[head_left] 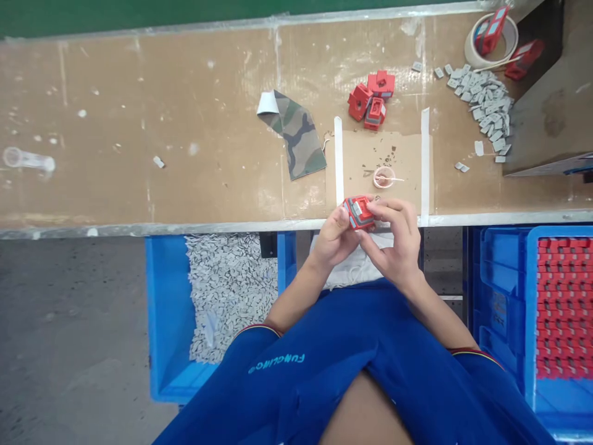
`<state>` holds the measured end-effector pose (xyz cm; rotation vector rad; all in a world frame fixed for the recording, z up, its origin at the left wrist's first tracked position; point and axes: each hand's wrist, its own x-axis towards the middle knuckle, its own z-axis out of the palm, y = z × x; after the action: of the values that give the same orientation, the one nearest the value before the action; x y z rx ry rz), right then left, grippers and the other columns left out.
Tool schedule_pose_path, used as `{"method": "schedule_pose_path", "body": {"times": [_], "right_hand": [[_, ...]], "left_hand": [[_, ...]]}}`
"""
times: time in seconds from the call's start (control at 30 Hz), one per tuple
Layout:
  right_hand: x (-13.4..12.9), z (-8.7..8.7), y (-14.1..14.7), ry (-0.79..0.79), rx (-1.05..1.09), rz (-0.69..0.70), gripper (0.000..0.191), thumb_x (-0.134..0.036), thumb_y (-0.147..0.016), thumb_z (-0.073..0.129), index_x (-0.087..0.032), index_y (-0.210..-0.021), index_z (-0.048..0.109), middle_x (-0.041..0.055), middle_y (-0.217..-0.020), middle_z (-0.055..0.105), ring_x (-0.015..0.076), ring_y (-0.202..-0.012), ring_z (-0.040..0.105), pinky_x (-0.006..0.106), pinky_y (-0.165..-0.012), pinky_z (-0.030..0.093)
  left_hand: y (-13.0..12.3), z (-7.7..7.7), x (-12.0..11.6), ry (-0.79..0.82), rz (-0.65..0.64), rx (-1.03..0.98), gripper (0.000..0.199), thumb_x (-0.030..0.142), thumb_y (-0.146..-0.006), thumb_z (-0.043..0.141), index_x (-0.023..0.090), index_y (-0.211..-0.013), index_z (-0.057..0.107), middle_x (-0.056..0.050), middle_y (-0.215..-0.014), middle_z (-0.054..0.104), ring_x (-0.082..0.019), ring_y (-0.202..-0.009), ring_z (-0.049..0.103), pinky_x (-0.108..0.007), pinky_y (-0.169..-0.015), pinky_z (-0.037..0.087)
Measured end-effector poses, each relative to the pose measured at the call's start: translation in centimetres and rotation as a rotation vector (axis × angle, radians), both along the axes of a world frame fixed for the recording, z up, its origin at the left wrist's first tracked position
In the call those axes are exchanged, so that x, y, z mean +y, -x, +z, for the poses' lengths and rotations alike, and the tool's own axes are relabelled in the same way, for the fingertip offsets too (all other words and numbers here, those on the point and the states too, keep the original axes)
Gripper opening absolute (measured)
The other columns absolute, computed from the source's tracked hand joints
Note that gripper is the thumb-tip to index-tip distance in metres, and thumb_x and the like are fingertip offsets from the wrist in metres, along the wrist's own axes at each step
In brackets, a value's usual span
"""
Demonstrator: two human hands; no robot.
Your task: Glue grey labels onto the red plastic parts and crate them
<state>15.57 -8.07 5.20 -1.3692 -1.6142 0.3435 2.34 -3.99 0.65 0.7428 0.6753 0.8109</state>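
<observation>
Between both hands, just over the table's front edge, is a red toy car body (pixel 359 214) with a grey band and pale window patches. My left hand (pixel 334 236) grips its left side, thumb on top. My right hand (pixel 395 238) closes on its right side, with fingertips at the recess on top. A light piece shows in that recess. Past the hands stands a small round cup (pixel 384 177) with reddish-brown contents and a thin white stick across it. Several similar red toy car bodies (pixel 372 99) lie clustered farther back.
Small grey pieces (pixel 491 105) are heaped at the back right, near a masking tape roll (pixel 471 42) and a cardboard box (pixel 551 105). A camouflage-patterned sheet (pixel 301 136) lies left. Below the table, a blue bin (pixel 169 346) holds grey pieces; a blue crate (pixel 530 309) holds red bodies.
</observation>
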Motion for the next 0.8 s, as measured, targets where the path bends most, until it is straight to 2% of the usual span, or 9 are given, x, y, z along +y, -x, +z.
{"method": "schedule_pose_path", "body": {"times": [0.17,0.3,0.43,0.53,0.6,0.63,0.67,0.73,0.8], "right_hand": [[-1.4,1.2,-1.0,-0.003,-0.182,-0.027,0.052,-0.030,-0.095,0.072,-0.032,-0.143,0.053,0.0125,-0.124,0.070,0.0332,-0.111,0.067,0.053,-0.096,0.055],[-2.3,2.2,-2.5,0.050,-0.217,0.000,0.050,-0.028,-0.095,0.072,-0.031,-0.142,0.055,0.0120,-0.123,0.072,0.0317,-0.110,0.068,0.051,-0.095,0.055],[-4.6,4.4,-4.1,0.222,-0.211,-0.026,0.037,-0.025,-0.096,0.070,-0.029,-0.131,0.060,0.0112,-0.119,0.071,0.0296,-0.110,0.068,0.047,-0.095,0.057],[-6.9,6.0,-6.3,0.311,-0.128,-0.043,0.034,-0.024,-0.095,0.070,-0.027,-0.127,0.060,0.0083,-0.114,0.071,0.0241,-0.101,0.070,0.039,-0.087,0.059],[-8.0,6.2,-9.1,0.309,-0.100,-0.169,0.031,-0.025,-0.092,0.072,-0.026,-0.120,0.060,0.0071,-0.111,0.071,0.0223,-0.097,0.070,0.036,-0.083,0.058],[-8.3,6.0,-11.0,0.290,-0.104,-0.273,0.028,-0.026,-0.090,0.073,-0.025,-0.116,0.061,0.0070,-0.110,0.071,0.0222,-0.096,0.069,0.036,-0.082,0.058],[-8.5,5.6,-13.4,0.266,-0.120,-0.405,0.027,-0.027,-0.088,0.075,-0.024,-0.110,0.061,0.0071,-0.108,0.071,0.0227,-0.096,0.069,0.037,-0.083,0.057],[-8.4,4.2,-18.7,0.238,-0.159,-0.668,0.028,-0.028,-0.082,0.076,-0.022,-0.102,0.059,0.0070,-0.102,0.069,0.0233,-0.091,0.066,0.040,-0.084,0.055],[-7.6,2.3,-24.1,0.285,-0.206,-0.888,0.028,-0.028,-0.077,0.076,-0.021,-0.097,0.056,0.0069,-0.098,0.066,0.0233,-0.088,0.062,0.044,-0.091,0.052]], "left_hand": [[-1.4,1.3,-2.5,0.187,-0.026,-0.062,0.060,0.072,-0.085,0.070,0.025,-0.122,0.064,-0.008,-0.112,0.075,-0.025,-0.106,0.073,-0.041,-0.100,0.059],[-1.6,1.5,-2.5,0.167,-0.071,-0.144,0.051,0.063,-0.083,0.078,0.025,-0.116,0.069,-0.004,-0.102,0.077,-0.019,-0.093,0.075,-0.033,-0.091,0.060],[-2.5,1.9,-2.5,-0.095,-0.092,-0.099,0.039,0.049,-0.087,0.082,0.026,-0.116,0.073,-0.003,-0.103,0.079,-0.016,-0.092,0.075,-0.028,-0.086,0.060],[-3.3,2.9,-1.8,-0.370,-0.268,0.009,0.042,0.044,-0.089,0.080,0.026,-0.127,0.072,-0.008,-0.120,0.077,-0.022,-0.103,0.076,-0.034,-0.092,0.062],[-3.4,3.6,-0.1,-0.567,-0.371,0.157,0.049,0.042,-0.092,0.076,0.026,-0.138,0.067,-0.012,-0.130,0.074,-0.024,-0.108,0.075,-0.038,-0.093,0.063],[-3.4,3.9,1.1,-0.671,-0.349,0.259,0.050,0.042,-0.093,0.075,0.026,-0.140,0.065,-0.012,-0.131,0.073,-0.025,-0.109,0.074,-0.039,-0.094,0.062],[-3.3,4.2,2.5,-0.768,-0.282,0.366,0.049,0.041,-0.093,0.073,0.026,-0.140,0.065,-0.012,-0.130,0.073,-0.025,-0.110,0.073,-0.041,-0.096,0.062],[-2.7,4.8,5.4,-0.917,-0.060,0.584,0.040,0.038,-0.095,0.070,0.025,-0.132,0.069,-0.010,-0.125,0.074,-0.025,-0.112,0.071,-0.043,-0.098,0.059],[-1.6,5.6,7.9,-1.011,0.168,0.763,0.028,0.036,-0.093,0.068,0.024,-0.118,0.075,-0.009,-0.118,0.075,-0.026,-0.108,0.070,-0.041,-0.091,0.058]]}}
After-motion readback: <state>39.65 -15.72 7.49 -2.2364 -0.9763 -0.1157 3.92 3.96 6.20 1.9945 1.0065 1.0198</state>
